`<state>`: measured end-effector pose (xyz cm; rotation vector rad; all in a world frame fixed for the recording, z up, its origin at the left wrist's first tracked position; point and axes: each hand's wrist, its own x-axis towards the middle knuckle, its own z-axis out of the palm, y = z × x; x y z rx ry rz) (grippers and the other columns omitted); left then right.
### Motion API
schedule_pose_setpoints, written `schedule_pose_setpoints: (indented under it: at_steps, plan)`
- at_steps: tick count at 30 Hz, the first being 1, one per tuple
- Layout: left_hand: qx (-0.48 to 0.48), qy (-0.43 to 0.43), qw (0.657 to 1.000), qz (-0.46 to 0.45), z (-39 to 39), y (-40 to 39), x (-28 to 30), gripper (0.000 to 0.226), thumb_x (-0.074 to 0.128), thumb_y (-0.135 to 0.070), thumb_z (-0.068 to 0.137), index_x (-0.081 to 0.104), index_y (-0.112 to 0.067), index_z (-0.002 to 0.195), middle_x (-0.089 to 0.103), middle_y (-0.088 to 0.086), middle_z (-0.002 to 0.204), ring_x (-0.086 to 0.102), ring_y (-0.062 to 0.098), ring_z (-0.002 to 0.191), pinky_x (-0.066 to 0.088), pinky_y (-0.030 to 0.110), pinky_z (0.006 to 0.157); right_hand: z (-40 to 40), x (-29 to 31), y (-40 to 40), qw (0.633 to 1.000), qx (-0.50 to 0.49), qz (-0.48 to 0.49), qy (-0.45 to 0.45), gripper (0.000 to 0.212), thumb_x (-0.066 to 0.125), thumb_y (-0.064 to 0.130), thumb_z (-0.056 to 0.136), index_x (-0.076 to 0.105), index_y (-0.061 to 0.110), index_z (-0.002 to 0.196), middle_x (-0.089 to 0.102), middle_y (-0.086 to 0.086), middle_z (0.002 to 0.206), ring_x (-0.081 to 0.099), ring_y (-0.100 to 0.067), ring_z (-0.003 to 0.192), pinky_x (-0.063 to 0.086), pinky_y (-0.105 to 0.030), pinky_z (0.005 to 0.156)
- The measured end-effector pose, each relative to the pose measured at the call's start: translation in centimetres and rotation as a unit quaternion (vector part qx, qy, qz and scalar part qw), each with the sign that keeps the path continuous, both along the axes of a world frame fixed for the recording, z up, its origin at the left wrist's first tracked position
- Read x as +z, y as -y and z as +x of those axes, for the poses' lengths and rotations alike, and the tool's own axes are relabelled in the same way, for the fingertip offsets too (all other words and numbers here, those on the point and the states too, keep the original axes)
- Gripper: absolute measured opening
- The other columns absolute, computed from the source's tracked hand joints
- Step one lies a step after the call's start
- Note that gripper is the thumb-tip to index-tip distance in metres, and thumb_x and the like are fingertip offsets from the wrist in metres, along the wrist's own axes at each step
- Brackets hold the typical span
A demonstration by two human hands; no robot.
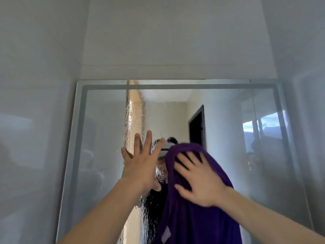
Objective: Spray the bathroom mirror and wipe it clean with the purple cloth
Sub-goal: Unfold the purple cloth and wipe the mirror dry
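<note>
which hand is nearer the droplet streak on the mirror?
Left. The left hand lies flat, fingers spread, right over the droplet streak. The right hand is off to its right, pressing the cloth to the mirror.

Deep purple cloth [197, 199] with pale tag; grey-framed, droplet-speckled mirror [228, 138].

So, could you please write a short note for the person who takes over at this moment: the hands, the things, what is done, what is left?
Left hand: open, fingers spread, flat at the glass, holding nothing.
Right hand: open palm pressing the purple terry cloth on the rectangular frosted-border wall mirror.
Done: glass is sprayed; droplets run in a vertical band left of centre.
Left: wipe that band and the wet patch below the left hand. The spray bottle is out of view.
</note>
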<state>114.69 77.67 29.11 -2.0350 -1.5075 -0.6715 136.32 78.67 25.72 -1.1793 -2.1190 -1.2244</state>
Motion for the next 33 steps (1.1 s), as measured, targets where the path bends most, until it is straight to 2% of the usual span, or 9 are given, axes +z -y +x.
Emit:
schedule_pose_setpoints:
  at_steps: [5,8,12,18,20,25,28,31,33]
  plan:
    - [-0.004,0.001,1.000,0.004,0.0,0.1,0.0,0.148,0.089,-0.052,0.071,-0.034,-0.039,0.154,-0.052,0.003,0.155,-0.040,0.040,0.147,-0.003,0.076,0.116,3.9,3.1,1.0,0.994,-0.017,-0.014,0.110,0.067,0.055,0.039,0.074,0.052,0.020,0.138,0.051,-0.003,0.147,0.043,-0.030,0.135,0.034,-0.051,0.111]
    - [0.002,-0.006,1.000,0.007,0.1,0.2,0.1,0.147,0.087,-0.053,0.072,-0.033,-0.037,0.154,-0.051,0.004,0.156,-0.039,0.042,0.147,-0.001,0.077,0.116,4.8,8.4,1.0,0.998,-0.068,0.016,0.005,0.073,0.046,0.040,0.070,0.058,0.012,0.136,0.053,-0.014,0.147,0.051,-0.041,0.132,0.037,-0.060,0.108]
    - [0.003,-0.013,1.000,0.007,0.1,0.1,0.0,0.146,0.088,-0.052,0.072,-0.032,-0.036,0.155,-0.049,0.005,0.158,-0.038,0.043,0.147,0.000,0.079,0.116,4.1,14.7,0.7,0.988,-0.059,0.041,-0.136,0.082,0.025,0.040,0.076,0.040,0.008,0.151,0.025,-0.012,0.165,0.022,-0.036,0.151,0.013,-0.057,0.120]
    - [0.003,-0.016,1.000,0.017,0.0,-0.3,0.1,0.150,0.091,-0.052,0.067,-0.028,-0.038,0.156,-0.044,0.005,0.161,-0.035,0.044,0.149,0.002,0.080,0.115,-0.7,20.4,-0.6,0.966,0.000,0.101,-0.239,0.063,0.044,0.014,0.087,0.037,0.011,0.150,0.023,-0.006,0.165,0.018,-0.031,0.150,0.011,-0.059,0.119]
    - [0.000,-0.011,1.000,0.013,0.0,-0.3,0.0,0.150,0.092,-0.051,0.066,-0.029,-0.039,0.155,-0.045,0.003,0.160,-0.036,0.042,0.149,0.000,0.079,0.115,-2.2,20.4,-1.0,0.962,-0.005,0.112,-0.248,0.063,0.045,0.015,0.089,0.034,0.013,0.151,0.022,-0.005,0.166,0.017,-0.030,0.150,0.011,-0.059,0.119]
    - [-0.004,-0.007,1.000,0.022,-0.2,-0.2,-0.1,0.150,0.092,-0.054,0.065,-0.028,-0.039,0.155,-0.041,0.001,0.162,-0.034,0.039,0.150,-0.002,0.076,0.116,-4.1,16.5,-1.1,0.984,-0.003,0.099,-0.149,0.068,0.035,0.028,0.085,0.037,0.014,0.152,0.027,-0.006,0.164,0.023,-0.031,0.149,0.011,-0.057,0.120]
    - [0.007,-0.026,0.999,0.033,-0.7,0.2,0.1,0.147,0.089,-0.060,0.064,-0.021,-0.030,0.158,-0.034,-0.002,0.165,-0.025,0.036,0.155,0.009,0.071,0.120,-3.8,13.4,-0.9,0.990,-0.010,0.073,-0.117,0.069,0.038,0.029,0.085,0.038,0.015,0.152,0.030,-0.005,0.164,0.025,-0.031,0.149,0.013,-0.055,0.120]
    - [0.014,-0.036,0.998,0.053,-1.8,0.9,1.7,0.140,0.088,-0.060,0.063,-0.010,-0.026,0.157,-0.021,-0.003,0.168,-0.009,0.035,0.157,0.025,0.063,0.120,-2.0,9.9,-0.7,0.997,-0.008,0.063,-0.047,0.067,0.046,0.030,0.080,0.049,0.015,0.145,0.044,-0.006,0.156,0.040,-0.033,0.141,0.029,-0.057,0.114]
    - [0.035,-0.010,0.998,0.054,-2.8,1.3,3.8,0.148,0.090,-0.061,0.061,-0.017,-0.031,0.158,-0.024,-0.001,0.167,-0.012,0.041,0.156,0.020,0.067,0.122,0.1,7.5,-0.3,0.999,-0.009,0.047,0.008,0.067,0.046,0.032,0.074,0.054,0.018,0.139,0.051,-0.004,0.149,0.046,-0.031,0.134,0.036,-0.056,0.110]
